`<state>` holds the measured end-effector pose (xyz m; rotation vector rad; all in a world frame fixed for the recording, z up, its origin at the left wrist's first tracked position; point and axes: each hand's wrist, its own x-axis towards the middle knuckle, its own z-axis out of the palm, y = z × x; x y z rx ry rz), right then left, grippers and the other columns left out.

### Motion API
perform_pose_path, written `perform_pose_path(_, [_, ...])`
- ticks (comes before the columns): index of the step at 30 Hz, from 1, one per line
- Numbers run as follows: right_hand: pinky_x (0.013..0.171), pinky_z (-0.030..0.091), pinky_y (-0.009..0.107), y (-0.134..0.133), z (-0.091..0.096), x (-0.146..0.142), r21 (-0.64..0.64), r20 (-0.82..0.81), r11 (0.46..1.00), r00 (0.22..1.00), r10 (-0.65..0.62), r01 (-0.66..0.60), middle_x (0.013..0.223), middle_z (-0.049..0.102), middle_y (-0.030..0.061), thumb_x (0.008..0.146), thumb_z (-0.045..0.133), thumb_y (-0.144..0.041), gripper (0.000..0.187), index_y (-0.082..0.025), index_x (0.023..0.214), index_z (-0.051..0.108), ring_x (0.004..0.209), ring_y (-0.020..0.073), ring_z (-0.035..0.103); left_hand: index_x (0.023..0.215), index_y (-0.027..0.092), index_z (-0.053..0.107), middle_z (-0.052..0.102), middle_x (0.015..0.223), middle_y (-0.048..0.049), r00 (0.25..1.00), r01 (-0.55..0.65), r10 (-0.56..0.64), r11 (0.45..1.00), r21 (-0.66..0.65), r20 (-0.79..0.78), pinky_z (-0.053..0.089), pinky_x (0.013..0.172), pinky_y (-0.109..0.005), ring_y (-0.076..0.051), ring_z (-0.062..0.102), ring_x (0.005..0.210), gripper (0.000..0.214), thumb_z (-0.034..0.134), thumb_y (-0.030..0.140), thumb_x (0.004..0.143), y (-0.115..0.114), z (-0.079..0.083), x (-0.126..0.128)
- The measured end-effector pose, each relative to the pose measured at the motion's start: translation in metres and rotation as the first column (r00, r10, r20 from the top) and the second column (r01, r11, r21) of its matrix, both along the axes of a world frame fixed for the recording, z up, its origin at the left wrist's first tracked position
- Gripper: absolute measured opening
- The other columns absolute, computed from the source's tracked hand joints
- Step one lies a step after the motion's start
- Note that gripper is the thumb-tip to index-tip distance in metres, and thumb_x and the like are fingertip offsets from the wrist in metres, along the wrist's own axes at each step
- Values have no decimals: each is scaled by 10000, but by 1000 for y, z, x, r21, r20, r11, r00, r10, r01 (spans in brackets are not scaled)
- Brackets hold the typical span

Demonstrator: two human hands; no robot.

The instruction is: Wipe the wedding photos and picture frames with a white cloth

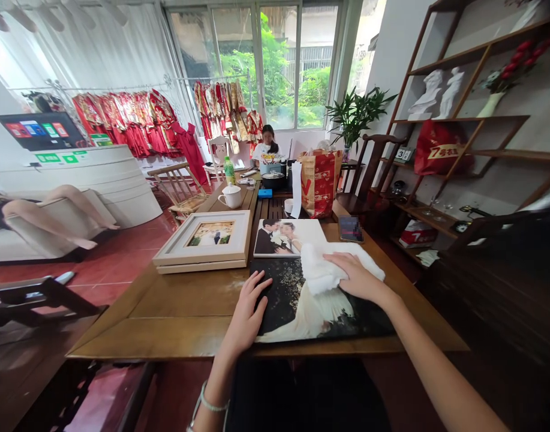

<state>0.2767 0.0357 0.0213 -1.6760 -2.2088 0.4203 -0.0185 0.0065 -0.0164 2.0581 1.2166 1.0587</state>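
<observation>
A large dark wedding photo print (297, 303) lies flat at the near edge of the wooden table (185, 312). My left hand (249, 312) rests on its left edge with fingers spread, holding nothing. My right hand (356, 277) presses flat on a white cloth (333, 264) lying across the top right of the print. A second photo print (286, 237) lies just behind it. A stack of framed photos (206, 240) sits to the left.
A phone (350, 228) lies behind the cloth. A white cup (232, 195), green bottle (229, 170) and red paper bag (318, 180) stand further back, where a person (266, 147) sits. Shelves (459, 120) and a chair are at right, a sofa at left.
</observation>
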Motion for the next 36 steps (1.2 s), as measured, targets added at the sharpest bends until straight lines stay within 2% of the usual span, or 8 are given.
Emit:
perform_pose_path(3, [1098, 133, 517, 14, 0, 2, 12, -3, 1000, 1000, -25, 25, 1361, 477, 136, 671, 436, -115, 650, -163, 1318, 476, 1322, 265, 327, 1249, 250, 528, 393, 1449, -65, 1000, -3, 3, 1000, -6, -8, 172, 1143, -499, -219, 242, 1395, 362, 404, 196, 913, 0, 0, 0])
perform_pose_path(6, [1102, 114, 533, 5, -2, 2, 17, 2, 999, 1000, -29, 29, 1394, 448, 114, 657, 429, -102, 660, -182, 1311, 477, 1340, 262, 296, 1250, 245, 527, 394, 1447, -71, 1000, -6, 6, 1000, 1, -8, 175, 1141, -500, -219, 246, 1392, 362, 395, 196, 916, 1, -1, 0])
perform_pose_path(9, [1104, 80, 567, -28, -6, -1, 28, 23, 999, 1000, -18, 17, 1433, 414, 67, 599, 415, -67, 710, -210, 1291, 482, 1364, 263, 246, 1251, 241, 525, 389, 1448, -73, 1000, -3, 3, 1000, 6, -9, 170, 1144, -498, -214, 238, 1395, 362, 394, 196, 917, 1, -1, 0])
perform_pose_path(16, [1125, 49, 572, -129, -12, -9, 72, 83, 997, 996, -26, 20, 1447, 404, -16, 507, 389, -51, 799, -274, 1268, 489, 1391, 257, 198, 1242, 238, 537, 399, 1441, -76, 1000, -7, 8, 1000, 10, -9, 176, 1142, -499, -220, 251, 1389, 363, 400, 186, 910, 1, -1, 1])
perform_pose_path(20, [1132, 37, 565, -149, -11, -9, 41, 85, 999, 996, 13, -17, 1458, 385, -39, 499, 391, -55, 826, -300, 1284, 475, 1395, 255, 192, 1241, 229, 539, 397, 1444, -79, 1000, -8, 8, 1000, 12, -9, 177, 1144, -496, -218, 246, 1391, 361, 394, 191, 913, 2, -1, 1])
perform_pose_path(24, [1132, 62, 551, -124, -5, -6, 15, 59, 1000, 998, 13, -14, 1437, 420, -20, 534, 397, -59, 761, -286, 1251, 512, 1380, 246, 231, 1239, 243, 541, 402, 1441, -73, 1000, -3, 3, 1000, 12, -5, 180, 1141, -504, -223, 253, 1388, 360, 399, 191, 913, 2, -1, 1])
perform_pose_path(32, [1086, 137, 580, -20, 2, -11, 26, 74, 998, 996, -51, 50, 1410, 444, 110, 620, 423, -88, 683, -166, 1296, 488, 1331, 291, 300, 1247, 231, 533, 392, 1446, -79, 1000, -5, 5, 1000, 7, -15, 168, 1145, -499, -215, 240, 1393, 361, 395, 197, 915, 1, -2, 1])
perform_pose_path(36, [1067, 156, 589, -1, 2, -16, 61, 72, 995, 993, -88, 84, 1391, 461, 113, 675, 418, -97, 626, -177, 1292, 481, 1323, 292, 304, 1250, 238, 528, 388, 1449, -75, 1000, -8, 8, 1000, 4, -11, 171, 1144, -497, -211, 239, 1393, 363, 392, 199, 916, 1, -2, 1])
